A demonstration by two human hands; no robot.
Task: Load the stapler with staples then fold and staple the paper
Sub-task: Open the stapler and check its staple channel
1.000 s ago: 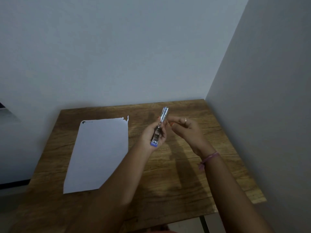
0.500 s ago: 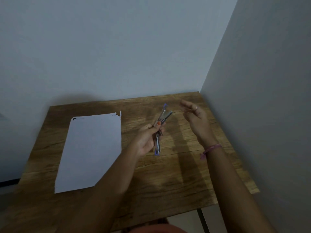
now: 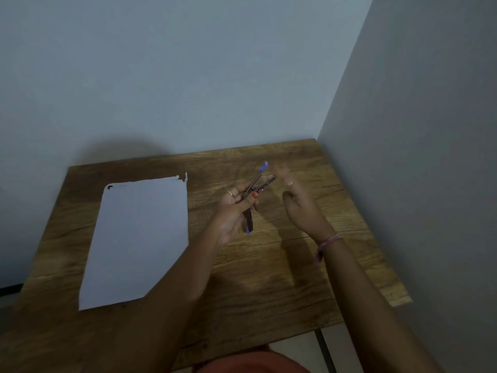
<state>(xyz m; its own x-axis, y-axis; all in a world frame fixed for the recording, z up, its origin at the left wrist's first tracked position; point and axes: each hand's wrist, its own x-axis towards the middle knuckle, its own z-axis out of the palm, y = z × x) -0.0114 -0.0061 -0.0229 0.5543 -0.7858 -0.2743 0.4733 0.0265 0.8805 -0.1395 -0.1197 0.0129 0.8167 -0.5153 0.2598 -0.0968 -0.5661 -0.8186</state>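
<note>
Wooden worktop (image 3: 269, 278), corner of grey walls (image 3: 242, 76).
Paper (image 3: 139, 238) at 9 o'clock; left hand (image 3: 234, 211) gripping opened stapler (image 3: 255, 189); right hand (image 3: 301, 203) slack, empty.

Support surface: wooden table (image 3: 269, 278) with visible brown grain, occupying the lower centre of the frame, its far edge against the back wall and its right edge close to the side wall at right. One item lies flat on it: a white sheet of paper (image 3: 139, 238) on the left half of the tabletop, slightly skewed, long side running toward the back wall. The sheet's top right corner is torn and ragged.
</note>
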